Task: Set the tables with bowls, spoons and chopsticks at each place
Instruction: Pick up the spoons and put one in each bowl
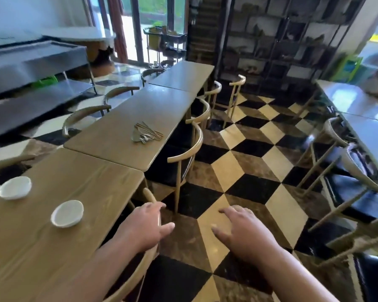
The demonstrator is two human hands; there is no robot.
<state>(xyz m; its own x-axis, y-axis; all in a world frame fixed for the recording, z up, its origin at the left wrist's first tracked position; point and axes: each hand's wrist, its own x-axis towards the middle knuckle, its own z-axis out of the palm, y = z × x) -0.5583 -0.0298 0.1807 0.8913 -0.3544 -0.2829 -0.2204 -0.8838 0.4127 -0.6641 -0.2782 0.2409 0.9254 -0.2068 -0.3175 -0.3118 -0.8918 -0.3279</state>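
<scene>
Farthest left of the fingers, a white shallow round bowl [14, 187] sits by the far edge of the nearest light-brown wood-grain table [79, 171]. A second white shallow bowl [67, 213] sits just left of the left hand's fingertips, by the near edge. Neither has a spoon or chopsticks beside it. The left hand [146, 227] hangs with fingers spread and relaxed, holding nothing, over the curved top rail of a pale wooden chair [150, 196]; whether it touches the rail I cannot tell. Well ahead of those fingers, on the middle wooden table [118, 118], lies a loose pile of brown chopsticks and grey metal spoons [147, 134], not yet dealt out. The right hand [244, 232] is likewise splayed and empty above the black-and-cream chequered floor [249, 171]. Far right of its fingers stand glossy tables [358, 101], too washed by glare to read. I judge the job barely begun: two bowls are placed, while the cutlery and the other places are still outstanding.
</scene>
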